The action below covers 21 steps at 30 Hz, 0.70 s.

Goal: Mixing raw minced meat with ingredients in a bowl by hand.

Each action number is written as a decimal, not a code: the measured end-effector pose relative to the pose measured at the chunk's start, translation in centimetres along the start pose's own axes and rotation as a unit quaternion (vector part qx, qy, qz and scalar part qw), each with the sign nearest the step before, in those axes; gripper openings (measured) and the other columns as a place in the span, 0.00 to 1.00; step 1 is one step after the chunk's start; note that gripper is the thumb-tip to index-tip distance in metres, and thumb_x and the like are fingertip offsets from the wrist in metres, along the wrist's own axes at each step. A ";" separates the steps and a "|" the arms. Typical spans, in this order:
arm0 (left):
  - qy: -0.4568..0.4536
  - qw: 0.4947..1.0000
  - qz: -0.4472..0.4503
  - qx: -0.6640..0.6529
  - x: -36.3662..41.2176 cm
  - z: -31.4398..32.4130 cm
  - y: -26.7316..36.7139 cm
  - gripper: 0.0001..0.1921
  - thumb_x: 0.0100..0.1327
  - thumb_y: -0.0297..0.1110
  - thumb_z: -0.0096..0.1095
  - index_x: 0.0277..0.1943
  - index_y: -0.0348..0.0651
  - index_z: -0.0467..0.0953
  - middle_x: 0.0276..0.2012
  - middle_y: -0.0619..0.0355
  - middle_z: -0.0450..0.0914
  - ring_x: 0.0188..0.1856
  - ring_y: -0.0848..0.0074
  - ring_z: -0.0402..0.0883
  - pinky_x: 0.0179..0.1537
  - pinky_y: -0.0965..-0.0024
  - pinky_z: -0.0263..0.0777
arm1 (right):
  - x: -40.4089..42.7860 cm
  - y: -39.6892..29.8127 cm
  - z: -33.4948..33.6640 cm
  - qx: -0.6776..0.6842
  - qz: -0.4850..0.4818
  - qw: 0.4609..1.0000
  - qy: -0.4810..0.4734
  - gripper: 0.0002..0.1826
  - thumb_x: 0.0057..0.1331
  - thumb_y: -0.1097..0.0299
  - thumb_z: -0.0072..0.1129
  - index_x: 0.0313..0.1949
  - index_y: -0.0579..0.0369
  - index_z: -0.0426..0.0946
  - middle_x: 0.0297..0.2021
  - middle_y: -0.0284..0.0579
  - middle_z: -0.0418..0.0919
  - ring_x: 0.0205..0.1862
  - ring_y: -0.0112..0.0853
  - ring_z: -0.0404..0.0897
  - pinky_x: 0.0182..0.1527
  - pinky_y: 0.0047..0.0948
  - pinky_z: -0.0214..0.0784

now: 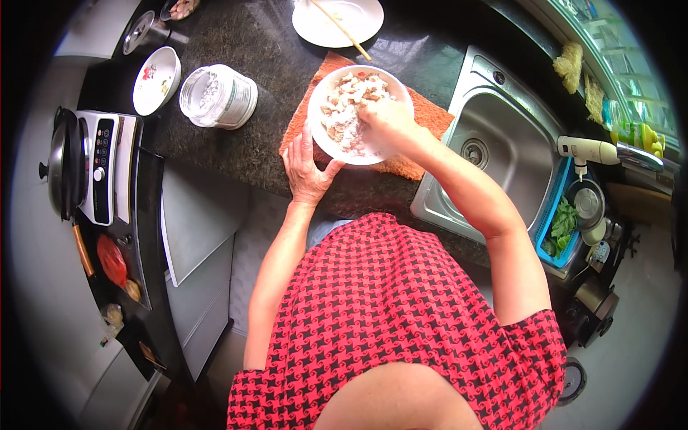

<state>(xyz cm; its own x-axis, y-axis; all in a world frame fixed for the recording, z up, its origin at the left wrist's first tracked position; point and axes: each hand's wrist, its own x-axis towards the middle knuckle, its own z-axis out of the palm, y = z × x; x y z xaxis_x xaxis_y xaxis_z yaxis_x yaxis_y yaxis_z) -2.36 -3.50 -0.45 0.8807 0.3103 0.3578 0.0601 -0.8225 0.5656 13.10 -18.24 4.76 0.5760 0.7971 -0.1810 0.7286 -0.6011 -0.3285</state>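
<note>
A white bowl holds pale food pieces, partly coated in white powder. It stands on an orange cloth on the dark countertop. My left hand steadies the bowl at its near left side, thumb and fingers spread around the wall. Inside the bowl, my right hand is curled against the coated pieces; its fingertips are hidden, so I cannot tell whether they grip any. Left of the bowl is an uncapped clear jar with white powder in it.
Behind the bowl lies a white plate with chopsticks across it. A smaller bowl stands at left, near an induction cooker. To the right are a steel sink, a faucet and a blue basket with green leaves.
</note>
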 end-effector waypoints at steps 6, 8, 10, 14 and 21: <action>-0.005 1.000 -0.009 0.000 -0.1 -0.1 -0.1 0.52 0.50 0.72 0.55 0.67 0.38 0.55 0.48 0.49 0.71 0.50 0.59 0.71 0.54 0.55 0.59 | 0.8 1.6 -1.1 0.013 -0.016 1.000 0.018 0.08 0.51 0.65 0.58 0.31 0.51 0.82 0.26 0.47 0.81 0.33 0.41 0.82 0.41 0.38 0.73; -0.007 1.000 -0.012 0.000 -0.1 0.0 0.0 0.52 0.50 0.72 0.55 0.67 0.38 0.55 0.48 0.49 0.71 0.50 0.59 0.70 0.54 0.55 0.59 | 0.7 0.9 -0.9 0.008 -0.018 0.999 0.034 0.08 0.51 0.66 0.58 0.30 0.51 0.82 0.26 0.47 0.81 0.33 0.41 0.82 0.40 0.37 0.73; 0.002 1.000 0.001 0.010 -0.1 0.0 0.0 0.52 0.50 0.72 0.55 0.67 0.38 0.55 0.48 0.49 0.71 0.50 0.59 0.70 0.54 0.55 0.59 | 0.6 0.8 0.1 -0.001 -0.056 0.995 0.085 0.07 0.48 0.67 0.60 0.26 0.54 0.82 0.26 0.48 0.82 0.32 0.40 0.82 0.39 0.38 0.74; -0.007 1.000 -0.011 0.005 0.0 0.0 0.0 0.52 0.50 0.72 0.54 0.67 0.38 0.55 0.48 0.49 0.71 0.50 0.59 0.70 0.54 0.55 0.60 | 0.3 0.1 0.3 -0.039 -0.022 0.997 0.064 0.08 0.49 0.68 0.58 0.28 0.55 0.82 0.27 0.48 0.82 0.33 0.40 0.82 0.38 0.38 0.74; -0.011 1.000 -0.012 0.005 -0.2 -0.1 -0.2 0.52 0.50 0.72 0.54 0.67 0.38 0.55 0.48 0.49 0.71 0.49 0.59 0.71 0.54 0.55 0.60 | 1.4 1.7 -3.8 0.030 -0.040 0.996 -0.069 0.08 0.52 0.68 0.58 0.31 0.56 0.81 0.29 0.47 0.82 0.36 0.39 0.83 0.40 0.37 0.75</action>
<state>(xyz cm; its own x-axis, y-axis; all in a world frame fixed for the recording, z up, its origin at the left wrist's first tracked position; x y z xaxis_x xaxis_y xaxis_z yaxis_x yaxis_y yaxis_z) -2.58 -3.36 -0.51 0.8894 0.3196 0.3267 0.0866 -0.8197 0.5662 16.57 -18.31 7.47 0.4566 0.8456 -0.2766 0.7444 -0.5334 -0.4017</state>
